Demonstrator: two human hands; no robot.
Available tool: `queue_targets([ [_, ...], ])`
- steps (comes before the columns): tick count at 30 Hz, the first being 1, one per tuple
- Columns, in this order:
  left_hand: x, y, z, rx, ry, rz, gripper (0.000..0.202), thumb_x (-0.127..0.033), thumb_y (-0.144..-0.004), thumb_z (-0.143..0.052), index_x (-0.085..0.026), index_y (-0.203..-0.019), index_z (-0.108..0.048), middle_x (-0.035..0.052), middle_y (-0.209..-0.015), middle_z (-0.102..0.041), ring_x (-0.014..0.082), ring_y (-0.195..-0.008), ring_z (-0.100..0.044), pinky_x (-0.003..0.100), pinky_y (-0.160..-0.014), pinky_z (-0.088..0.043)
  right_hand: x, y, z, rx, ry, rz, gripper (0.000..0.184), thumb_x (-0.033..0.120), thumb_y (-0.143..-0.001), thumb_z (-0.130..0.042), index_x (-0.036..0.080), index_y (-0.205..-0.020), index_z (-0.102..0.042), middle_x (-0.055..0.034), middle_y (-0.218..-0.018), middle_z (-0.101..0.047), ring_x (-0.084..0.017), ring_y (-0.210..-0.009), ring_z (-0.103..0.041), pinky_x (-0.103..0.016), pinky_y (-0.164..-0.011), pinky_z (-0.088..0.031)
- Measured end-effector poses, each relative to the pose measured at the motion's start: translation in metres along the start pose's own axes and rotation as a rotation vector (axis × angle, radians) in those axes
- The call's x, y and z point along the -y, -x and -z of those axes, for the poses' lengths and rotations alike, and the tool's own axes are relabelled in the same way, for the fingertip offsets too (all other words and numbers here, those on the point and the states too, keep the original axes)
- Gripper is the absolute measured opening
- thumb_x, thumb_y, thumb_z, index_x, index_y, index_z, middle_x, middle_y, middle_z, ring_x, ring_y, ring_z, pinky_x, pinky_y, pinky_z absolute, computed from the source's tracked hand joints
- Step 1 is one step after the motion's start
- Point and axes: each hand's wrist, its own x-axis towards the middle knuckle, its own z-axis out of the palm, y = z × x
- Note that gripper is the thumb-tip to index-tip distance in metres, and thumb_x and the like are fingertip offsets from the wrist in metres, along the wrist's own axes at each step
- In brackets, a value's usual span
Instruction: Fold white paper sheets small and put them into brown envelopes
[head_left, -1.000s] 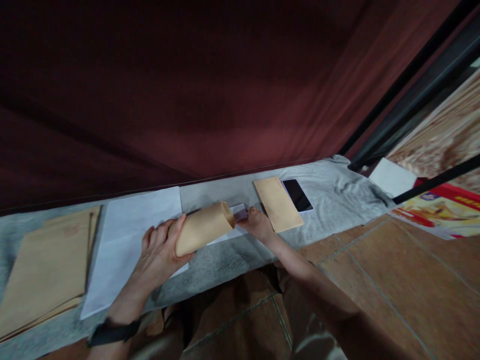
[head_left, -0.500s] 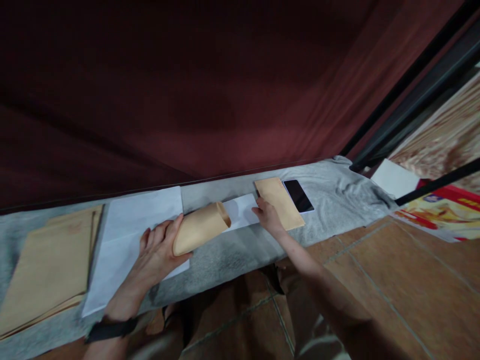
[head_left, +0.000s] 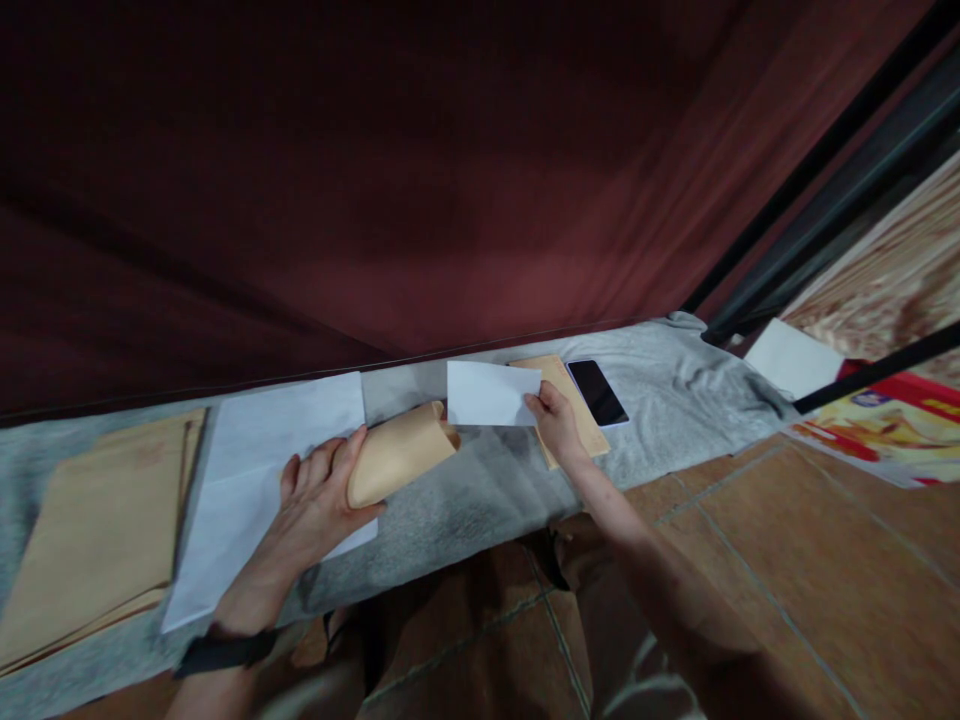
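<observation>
My left hand point(head_left: 315, 500) is wrapped round a brown envelope point(head_left: 397, 452), squeezing it so its mouth gapes toward the right. My right hand point(head_left: 556, 420) pinches the right edge of a folded white paper point(head_left: 489, 393) and holds it lifted just above and right of the envelope's mouth. Both hands hover over a grey cloth point(head_left: 465, 490) spread along the low surface. Another brown envelope point(head_left: 574, 400) lies flat under my right hand.
White sheets point(head_left: 262, 450) lie under my left hand. A stack of brown envelopes point(head_left: 90, 530) sits at far left. A black phone point(head_left: 597, 392) rests beside the flat envelope. A dark red curtain point(head_left: 375, 180) hangs behind; tiled floor point(head_left: 787, 560) and printed papers point(head_left: 877, 425) lie right.
My right hand picked the folded white paper up off the cloth and raised it beside the envelope's mouth. My left hand kept its grip on the envelope, barely moving.
</observation>
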Motion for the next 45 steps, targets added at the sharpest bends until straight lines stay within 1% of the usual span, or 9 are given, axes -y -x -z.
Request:
queue_targets([
  [5, -0.001, -0.001, -0.002, -0.011, -0.006, 0.012, 0.103, -0.048, -0.077, -0.066, -0.024, -0.162, -0.013, 0.0186, -0.143, -0.047, 0.0376, -0.136, -0.042, 0.060, -0.119, -0.015, -0.004, 0.001, -0.002, 0.063, -0.047, -0.011, 0.023, 0.045, -0.081, -0.054, 0.023, -0.079, -0.052, 0.0009, -0.073, -0.053, -0.017, -0.070, -0.047, -0.027, -0.066, -0.041],
  [10, -0.006, -0.002, 0.001, -0.069, -0.033, 0.035, 0.102, -0.046, -0.078, -0.067, -0.023, -0.162, -0.014, 0.0206, -0.148, -0.042, 0.0395, -0.136, -0.041, 0.063, -0.119, -0.014, -0.008, 0.002, 0.000, 0.148, -0.020, 0.001, 0.026, 0.047, -0.083, -0.053, 0.021, -0.079, -0.055, 0.0012, -0.073, -0.053, -0.016, -0.069, -0.047, -0.026, -0.064, -0.040],
  [17, -0.010, -0.003, 0.004, -0.094, -0.059, 0.030, 0.102, -0.045, -0.077, -0.069, -0.021, -0.161, -0.016, 0.0221, -0.150, -0.041, 0.0426, -0.138, -0.039, 0.064, -0.118, -0.014, -0.007, 0.001, 0.009, 0.167, 0.209, 0.050, 0.026, 0.044, -0.085, -0.050, 0.023, -0.070, -0.048, 0.0023, -0.066, -0.052, -0.015, -0.065, -0.046, -0.026, -0.063, -0.037],
  [25, -0.012, -0.003, 0.004, -0.116, -0.055, 0.026, 0.097, -0.043, -0.079, -0.067, -0.019, -0.161, -0.020, 0.0237, -0.150, -0.042, 0.0428, -0.142, -0.036, 0.067, -0.118, -0.012, 0.003, 0.002, 0.014, 0.230, 0.330, 0.072, 0.023, 0.038, -0.088, -0.048, 0.024, -0.071, -0.052, 0.0006, -0.066, -0.057, -0.017, -0.064, -0.051, -0.027, -0.065, -0.040],
  [33, -0.016, -0.006, 0.004, -0.153, -0.032, -0.014, 0.091, -0.043, -0.084, -0.064, -0.021, -0.161, -0.020, 0.0219, -0.153, -0.043, 0.0422, -0.148, -0.028, 0.068, -0.119, -0.001, 0.003, 0.002, 0.007, 0.276, 0.225, 0.044, 0.028, 0.041, -0.083, -0.049, 0.024, -0.062, -0.040, 0.0050, -0.057, -0.044, -0.014, -0.059, -0.043, -0.025, -0.057, -0.033],
  [36, -0.018, -0.007, 0.002, -0.158, -0.027, -0.002, 0.094, -0.044, -0.084, -0.064, -0.022, -0.162, -0.016, 0.0209, -0.155, -0.041, 0.0421, -0.150, -0.024, 0.068, -0.119, 0.001, 0.000, 0.004, 0.001, 0.320, 0.131, -0.012, 0.026, 0.041, -0.082, -0.052, 0.023, -0.064, -0.046, 0.0053, -0.059, -0.045, -0.013, -0.059, -0.044, -0.024, -0.056, -0.033],
  [40, -0.019, -0.008, 0.000, -0.133, -0.016, -0.006, 0.098, -0.044, -0.083, -0.066, -0.024, -0.162, -0.013, 0.0204, -0.157, -0.038, 0.0417, -0.151, -0.022, 0.067, -0.119, 0.001, -0.006, 0.012, -0.010, 0.387, 0.019, -0.063, 0.024, 0.040, -0.086, -0.053, 0.020, -0.074, -0.060, 0.0045, -0.063, -0.052, -0.013, -0.061, -0.047, -0.023, -0.055, -0.036],
  [43, -0.021, -0.009, -0.002, -0.134, -0.006, -0.026, 0.096, -0.045, -0.084, -0.064, -0.025, -0.162, -0.012, 0.0205, -0.157, -0.037, 0.0411, -0.151, -0.023, 0.067, -0.119, -0.001, -0.006, 0.018, -0.020, 0.386, 0.019, -0.086, 0.025, 0.038, -0.091, -0.054, 0.019, -0.084, -0.068, 0.0024, -0.070, -0.059, -0.014, -0.065, -0.053, -0.024, -0.060, -0.042],
  [45, -0.023, -0.010, -0.002, -0.142, -0.001, -0.034, 0.094, -0.046, -0.085, -0.062, -0.025, -0.162, -0.014, 0.0207, -0.156, -0.037, 0.0407, -0.150, -0.024, 0.067, -0.119, -0.003, -0.001, 0.022, -0.024, 0.378, 0.046, -0.090, 0.026, 0.037, -0.094, -0.054, 0.019, -0.087, -0.072, -0.0001, -0.080, -0.065, -0.016, -0.073, -0.059, -0.026, -0.068, -0.047],
])
